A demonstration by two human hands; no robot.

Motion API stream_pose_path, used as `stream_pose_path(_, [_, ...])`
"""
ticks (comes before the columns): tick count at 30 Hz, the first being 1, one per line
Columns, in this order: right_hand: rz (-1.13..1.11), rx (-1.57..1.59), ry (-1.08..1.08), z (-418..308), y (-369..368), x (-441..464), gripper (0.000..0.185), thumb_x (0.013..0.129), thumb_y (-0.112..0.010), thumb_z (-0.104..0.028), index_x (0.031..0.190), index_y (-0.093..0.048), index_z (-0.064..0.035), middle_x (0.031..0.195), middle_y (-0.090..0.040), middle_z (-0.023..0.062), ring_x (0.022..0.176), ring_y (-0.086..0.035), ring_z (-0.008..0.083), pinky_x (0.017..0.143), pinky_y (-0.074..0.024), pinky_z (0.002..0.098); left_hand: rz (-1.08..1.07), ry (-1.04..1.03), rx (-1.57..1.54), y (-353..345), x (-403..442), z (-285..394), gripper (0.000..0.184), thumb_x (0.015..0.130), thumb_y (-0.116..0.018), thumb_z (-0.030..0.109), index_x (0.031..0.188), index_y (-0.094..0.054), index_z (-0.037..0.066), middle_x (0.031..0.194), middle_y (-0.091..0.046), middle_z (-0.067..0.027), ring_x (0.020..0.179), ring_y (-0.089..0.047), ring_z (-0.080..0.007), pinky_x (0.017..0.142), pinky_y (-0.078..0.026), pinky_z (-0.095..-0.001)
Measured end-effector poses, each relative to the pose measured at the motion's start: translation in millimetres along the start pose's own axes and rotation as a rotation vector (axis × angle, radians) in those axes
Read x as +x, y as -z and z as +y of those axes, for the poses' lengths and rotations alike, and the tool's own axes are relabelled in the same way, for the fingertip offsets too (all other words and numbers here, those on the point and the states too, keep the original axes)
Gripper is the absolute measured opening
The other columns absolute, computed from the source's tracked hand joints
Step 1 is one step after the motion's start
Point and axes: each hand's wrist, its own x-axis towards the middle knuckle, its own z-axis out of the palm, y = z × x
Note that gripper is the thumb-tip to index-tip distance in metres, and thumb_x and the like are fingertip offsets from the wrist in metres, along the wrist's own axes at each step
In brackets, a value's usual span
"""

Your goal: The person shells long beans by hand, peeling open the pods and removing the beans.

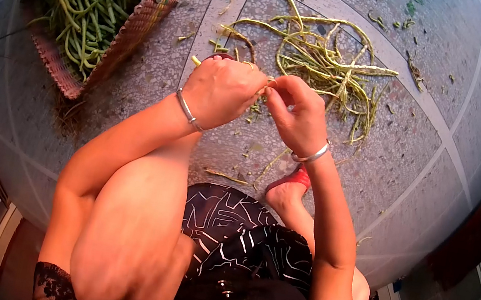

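My left hand [225,89] is closed round a green long bean [195,60], one end of which sticks out past its knuckles. My right hand [298,114] pinches at the fingertips, meeting the left hand's fingers where a short pale stretch of bean shows between them. Most of the bean is covered by my fingers. Just beyond my hands, a loose pile of whole long beans [330,70] lies on the speckled floor, some of them yellowish and dried.
A woven basket [137,25] at the upper left holds many green bean pieces [84,3]. Scraps of bean [416,71] are scattered over the floor [401,139]. My bent knee [132,227] rises on the left, and a foot in a red shoe [290,187] stands below my right hand.
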Motion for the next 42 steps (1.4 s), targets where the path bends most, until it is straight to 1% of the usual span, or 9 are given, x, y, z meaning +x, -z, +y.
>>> stream_pose_path(1, [-0.002,-0.078,0.040,-2.0,0.0,0.7,0.008,0.079,-0.058,-0.006,0.082,-0.057,0.0008,0.076,-0.061,0.0048,0.065,-0.057,0.0073,0.058,-0.0463,0.0240,0.021,-0.019,-0.010,1.0,0.2,0.2,0.008,0.074,-0.059,0.013,0.077,-0.055,0.007,0.068,-0.055,-0.0074,0.065,-0.057,-0.0254,0.056,-0.046,-0.0345])
stream_pose_path(8, [0.136,0.913,-0.392,-5.1,-22.0,0.6,0.008,0.083,-0.053,-0.008,0.083,-0.056,-0.0009,0.076,-0.061,0.0076,0.063,-0.059,0.0125,0.058,-0.0492,0.0238,0.204,0.008,-0.237,0.5,0.1,-5.4,0.009,0.073,-0.061,0.007,0.081,-0.058,0.006,0.068,-0.055,-0.0093,0.056,-0.055,-0.0233,0.051,-0.045,-0.0298])
stream_pose_path(12, [0.174,1.283,-0.458,-3.4,-29.7,0.5,0.011,0.085,-0.053,-0.011,0.090,-0.053,-0.0008,0.079,-0.061,0.0096,0.064,-0.060,0.0152,0.058,-0.0503,0.0257,0.263,0.208,-0.525,-0.2,0.1,-6.2,0.004,0.079,-0.058,0.005,0.083,-0.060,0.005,0.067,-0.056,-0.0043,0.055,-0.053,-0.0143,0.050,-0.043,-0.0243])
stream_pose_path(15, [0.193,1.279,-0.507,3.7,-34.3,-3.8,0.014,0.085,-0.054,-0.013,0.092,-0.052,-0.0015,0.080,-0.061,0.0095,0.064,-0.060,0.0158,0.058,-0.0502,0.0259,0.382,0.548,-1.032,-2.3,6.5,-13.6,0.010,0.087,-0.052,0.010,0.088,-0.058,0.002,0.067,-0.052,0.0029,0.058,-0.048,-0.0046,0.050,-0.038,-0.0188])
stream_pose_path(19, [0.235,0.846,-0.553,46.5,-31.4,-20.8,0.015,0.083,-0.058,-0.015,0.088,-0.053,-0.0021,0.078,-0.060,0.0075,0.065,-0.060,0.0148,0.057,-0.0491,0.0249,0.451,0.620,-1.548,18.0,11.2,-29.1,0.019,0.088,-0.051,0.019,0.093,-0.054,0.001,0.062,-0.044,0.0037,0.053,-0.038,-0.0052,0.049,-0.030,-0.0165])
stream_pose_path(24, [0.217,-0.029,-0.266,121.4,-24.9,-45.9,0.017,0.079,-0.056,-0.010,0.093,-0.059,-0.0020,0.084,-0.059,0.0067,0.080,-0.056,0.0150,0.068,-0.0468,0.0269,0.313,0.499,-1.829,10.2,4.6,-51.4,0.016,0.091,-0.045,0.018,0.093,-0.051,0.004,0.083,-0.056,-0.0047,0.063,-0.045,-0.0079,0.057,-0.043,-0.0224])
stream_pose_path(31, [0.309,0.330,-0.359,91.4,-10.3,-20.7,0.017,0.085,-0.052,-0.010,0.097,-0.060,-0.0015,0.087,-0.060,0.0027,0.082,-0.054,0.0096,0.074,-0.0418,0.0215,0.273,0.561,-1.894,4.6,2.9,-52.2,0.016,0.092,-0.041,0.018,0.094,-0.048,0.004,0.080,-0.053,-0.0042,0.063,-0.045,-0.0099,0.061,-0.049,-0.0320])
stream_pose_path(34, [0.331,0.449,-0.185,49.2,-5.7,-4.3,0.018,0.087,-0.051,-0.010,0.098,-0.059,0.0002,0.090,-0.061,0.0014,0.083,-0.054,0.0075,0.075,-0.0419,0.0205,0.260,0.549,-1.915,3.3,2.2,-55.2,0.016,0.092,-0.040,0.018,0.094,-0.048,0.004,0.078,-0.052,-0.0043,0.064,-0.045,-0.0106,0.061,-0.049,-0.0324])
stream_pose_path(42, [-0.006,0.334,0.049,-8.9,-7.8,9.8,0.019,0.087,-0.052,-0.012,0.099,-0.060,-0.0008,0.089,-0.061,0.0046,0.082,-0.055,0.0094,0.073,-0.0426,0.0222,0.233,0.502,-1.904,9.9,4.9,-43.5,0.015,0.091,-0.043,0.019,0.091,-0.050,0.005,0.076,-0.055,-0.0031,0.063,-0.047,-0.0092,0.057,-0.040,-0.0229])
